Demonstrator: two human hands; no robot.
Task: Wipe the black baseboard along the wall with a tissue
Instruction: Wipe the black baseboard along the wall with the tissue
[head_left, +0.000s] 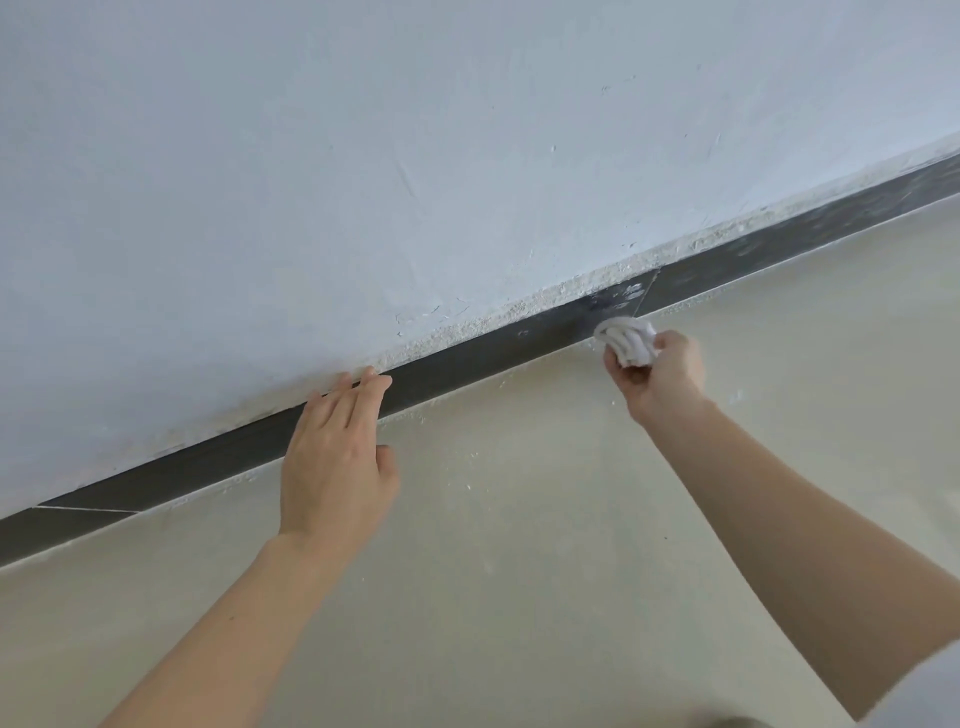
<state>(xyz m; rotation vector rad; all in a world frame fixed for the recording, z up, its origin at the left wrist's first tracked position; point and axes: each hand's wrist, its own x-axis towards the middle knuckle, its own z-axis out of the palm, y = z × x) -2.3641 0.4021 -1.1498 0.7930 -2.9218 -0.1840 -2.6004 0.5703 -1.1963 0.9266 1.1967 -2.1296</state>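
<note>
Head view: tissue (626, 344) is gripped by right hand (660, 376) at baseboard (467, 358), centre right; left hand (335, 460) is braced flat, fingers straight; smeared section (621, 299) should be pressed firmly.

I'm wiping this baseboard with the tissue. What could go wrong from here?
1. The plaster edge above the baseboard looks crumbly. The tissue in the right hand could catch it and shed grit onto the dark strip.
2. The left hand has its fingertips at that same edge and may loosen flakes too.
3. The white smears near the tissue may only spread, and the wadded tissue could tear.
</note>
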